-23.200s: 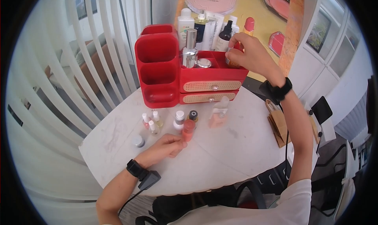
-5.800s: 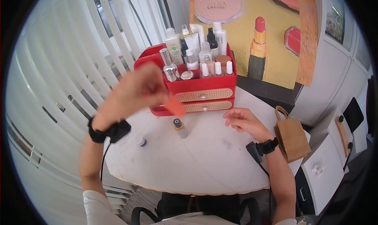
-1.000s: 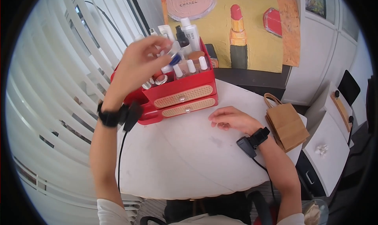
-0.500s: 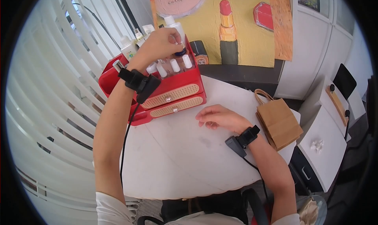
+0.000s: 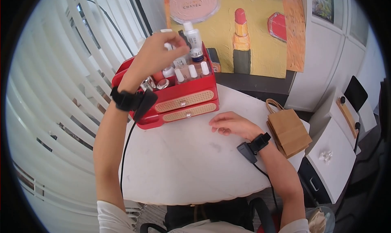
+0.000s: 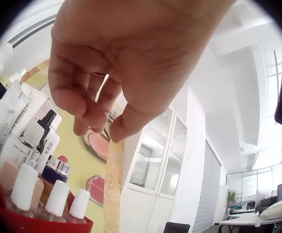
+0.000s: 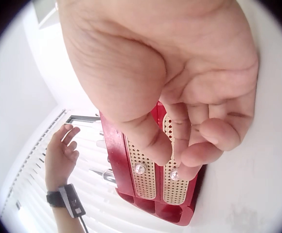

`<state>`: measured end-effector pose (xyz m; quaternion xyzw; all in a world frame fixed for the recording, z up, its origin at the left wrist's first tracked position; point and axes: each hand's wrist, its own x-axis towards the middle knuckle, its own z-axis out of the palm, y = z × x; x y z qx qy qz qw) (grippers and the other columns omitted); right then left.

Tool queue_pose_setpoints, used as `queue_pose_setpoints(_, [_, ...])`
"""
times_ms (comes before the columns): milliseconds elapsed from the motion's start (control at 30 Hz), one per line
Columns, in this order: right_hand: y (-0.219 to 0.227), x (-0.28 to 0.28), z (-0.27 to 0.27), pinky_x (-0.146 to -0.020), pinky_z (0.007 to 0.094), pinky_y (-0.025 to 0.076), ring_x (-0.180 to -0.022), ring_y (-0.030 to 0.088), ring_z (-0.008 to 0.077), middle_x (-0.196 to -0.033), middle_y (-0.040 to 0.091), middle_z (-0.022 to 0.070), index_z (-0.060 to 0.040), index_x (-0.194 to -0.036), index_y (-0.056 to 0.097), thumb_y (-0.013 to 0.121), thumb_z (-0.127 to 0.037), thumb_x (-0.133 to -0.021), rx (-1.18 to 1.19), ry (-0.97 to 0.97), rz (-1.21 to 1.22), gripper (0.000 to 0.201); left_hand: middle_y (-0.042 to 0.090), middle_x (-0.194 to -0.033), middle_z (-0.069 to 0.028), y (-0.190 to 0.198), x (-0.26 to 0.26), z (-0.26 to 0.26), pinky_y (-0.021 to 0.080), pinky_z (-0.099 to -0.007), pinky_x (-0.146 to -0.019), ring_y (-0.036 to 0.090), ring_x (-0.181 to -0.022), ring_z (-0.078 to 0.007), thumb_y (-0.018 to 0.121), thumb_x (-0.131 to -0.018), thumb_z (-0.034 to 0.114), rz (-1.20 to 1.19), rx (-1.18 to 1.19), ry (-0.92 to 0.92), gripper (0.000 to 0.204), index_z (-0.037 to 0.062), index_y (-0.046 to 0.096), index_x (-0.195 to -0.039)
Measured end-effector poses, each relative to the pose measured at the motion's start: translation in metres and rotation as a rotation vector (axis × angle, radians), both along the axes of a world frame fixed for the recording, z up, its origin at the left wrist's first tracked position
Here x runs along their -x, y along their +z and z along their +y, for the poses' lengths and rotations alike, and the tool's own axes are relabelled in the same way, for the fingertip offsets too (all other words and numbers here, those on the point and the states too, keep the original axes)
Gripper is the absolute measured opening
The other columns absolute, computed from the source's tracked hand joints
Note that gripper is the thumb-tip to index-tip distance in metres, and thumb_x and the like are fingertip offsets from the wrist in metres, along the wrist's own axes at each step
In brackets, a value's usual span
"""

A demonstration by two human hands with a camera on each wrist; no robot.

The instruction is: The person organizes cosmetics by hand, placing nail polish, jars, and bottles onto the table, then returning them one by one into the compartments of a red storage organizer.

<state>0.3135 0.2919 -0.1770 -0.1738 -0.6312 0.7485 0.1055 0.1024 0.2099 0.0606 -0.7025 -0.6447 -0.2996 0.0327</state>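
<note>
My left hand (image 5: 161, 51) is raised over the red cosmetics organizer (image 5: 185, 90), its fingers loosely bent with nothing between them. Just beyond the fingertips, a small dark blue jar with a silver lid (image 5: 197, 57) stands in the right rear of the organizer; the left wrist view also shows this jar (image 6: 56, 170). White-capped nail polish bottles (image 5: 192, 71) line the front compartment. Bottles and tubes behind are partly covered by the hand. My right hand (image 5: 234, 125) rests on the white tabletop in front of the drawers, fingers loosely curled and holding nothing.
A brown paper bag (image 5: 289, 131) stands at the table's right edge. Behind the organizer is a painting (image 5: 260, 53) of a lipstick and compacts. White vertical blinds (image 5: 61, 90) hang on the left. Cables run from both wrist cameras.
My left hand carried the blue jar to the organizer's right rear, let go of it and drew back leftward. Earlier the jar stood on the table. The right hand stays in place over the last second.
</note>
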Motion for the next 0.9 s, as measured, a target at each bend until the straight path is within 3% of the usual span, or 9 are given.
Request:
queue_pose_setpoints(67, [0.0, 0.001, 0.0, -0.061, 0.0208, 0.041, -0.07, 0.05, 0.0082, -0.091, 0.065, 0.0066, 0.0007, -0.112, 0.064, 0.061, -0.018, -0.096, 0.003, -0.001, -0.005, 0.024, 0.065, -0.083, -0.0016, -0.003, -0.013, -0.033, 0.045, -0.0238, -0.05, 0.055, -0.059, -0.006, 0.069, -0.09, 0.019, -0.197, 0.134, 0.036, 0.021, -0.0004, 0.065, -0.097])
queue_pose_setpoints(133, [-0.001, 0.001, 0.001, -0.061, 0.0209, 0.041, -0.071, 0.05, 0.0082, -0.091, 0.065, 0.0066, 0.0008, -0.112, 0.064, 0.061, -0.018, -0.096, 0.006, -0.003, -0.006, 0.024, 0.063, -0.08, -0.001, -0.015, 0.0, -0.056, 0.045, -0.0216, -0.05, 0.056, -0.059, -0.0053, 0.067, -0.091, 0.017, -0.151, 0.174, 0.004, 0.017, 0.001, 0.065, -0.095])
queue_pose_setpoints(167, [-0.002, 0.001, 0.002, -0.061, 0.0207, 0.042, -0.071, 0.051, 0.0081, -0.092, 0.065, 0.0064, 0.0001, -0.112, 0.065, 0.061, -0.018, -0.097, 0.007, 0.003, -0.005, 0.024, 0.062, -0.075, -0.0001, -0.04, 0.025, -0.058, 0.044, -0.0197, -0.049, 0.055, -0.058, -0.0045, 0.066, -0.092, 0.017, -0.073, 0.009, -0.186, 0.015, 0.0023, 0.065, -0.093])
queue_pose_setpoints(233, [-0.001, 0.001, 0.0, -0.062, 0.0205, 0.042, -0.071, 0.052, 0.008, -0.092, 0.066, 0.0063, -0.0006, -0.112, 0.065, 0.061, -0.018, -0.097, 0.001, 0.007, 0.014, 0.023, 0.062, -0.074, 0.0026, -0.053, 0.011, -0.098, 0.041, -0.0184, -0.048, 0.053, -0.059, -0.0014, 0.067, -0.092, 0.016, -0.321, 0.229, -0.035, 0.012, 0.0042, 0.065, -0.09])
queue_pose_setpoints(333, [-0.004, 0.0, 0.002, -0.064, 0.0194, 0.044, -0.075, 0.055, 0.0069, -0.094, 0.068, 0.0047, -0.0034, -0.111, 0.066, 0.061, -0.021, -0.097, -0.02, 0.002, -0.023, 0.023, 0.06, -0.075, 0.0061, -0.115, 0.039, -0.138, 0.043, -0.0185, -0.059, 0.054, -0.068, -0.0011, 0.069, -0.09, 0.01, -0.48, 0.348, -0.069, 0.007, 0.0044, 0.066, -0.091])
queue_pose_setpoints(467, [0.0, 0.0, 0.0, -0.063, 0.0191, 0.043, -0.075, 0.054, 0.0056, -0.094, 0.067, 0.0038, -0.0031, -0.111, 0.066, 0.063, -0.023, -0.096, -0.034, 0.015, -0.039, 0.025, 0.058, -0.068, 0.0066, -0.16, 0.059, -0.184, 0.037, -0.0189, -0.055, 0.049, -0.061, -0.0007, 0.074, -0.088, 0.019, -0.451, 0.487, 0.111, 0.016, 0.0044, 0.068, -0.09])
queue_pose_setpoints(633, [-0.005, 0.0, 0.002, -0.064, 0.0192, 0.043, -0.074, 0.053, 0.0053, -0.093, 0.067, 0.0031, -0.0031, -0.111, 0.066, 0.064, -0.024, -0.096, -0.024, 0.029, -0.025, 0.026, 0.057, -0.07, 0.0033, -0.173, 0.063, -0.187, 0.034, -0.0204, -0.051, 0.047, -0.058, -0.0035, 0.07, -0.091, 0.017, -0.686, 0.473, 0.141, 0.013, 0.0047, 0.067, -0.091])
queue_pose_setpoints(800, [0.002, -0.003, -0.002, -0.065, 0.0193, 0.043, -0.074, 0.052, 0.0051, -0.093, 0.066, 0.0031, -0.0029, -0.111, 0.066, 0.063, -0.023, -0.097, 0.013, 0.009, -0.041, 0.024, 0.05, -0.07, 0.0048, -0.198, 0.06, -0.14, 0.03, -0.0208, -0.051, 0.04, -0.057, -0.0045, 0.065, -0.093, 0.014, -1.216, 0.429, -0.168, 0.009, 0.0049, 0.062, -0.092])
queue_pose_setpoints(900, [0.0, -0.003, -0.001, -0.065, 0.0196, 0.043, -0.073, 0.051, 0.0056, -0.094, 0.066, 0.004, -0.0021, -0.112, 0.065, 0.062, -0.02, -0.098, 0.015, 0.017, -0.023, 0.023, 0.045, -0.069, 0.0062, -0.227, 0.062, -0.116, 0.028, -0.021, -0.052, 0.036, -0.057, -0.004, 0.064, -0.093, 0.014, -1.34, 0.488, -0.292, 0.01, 0.0064, 0.059, -0.09])
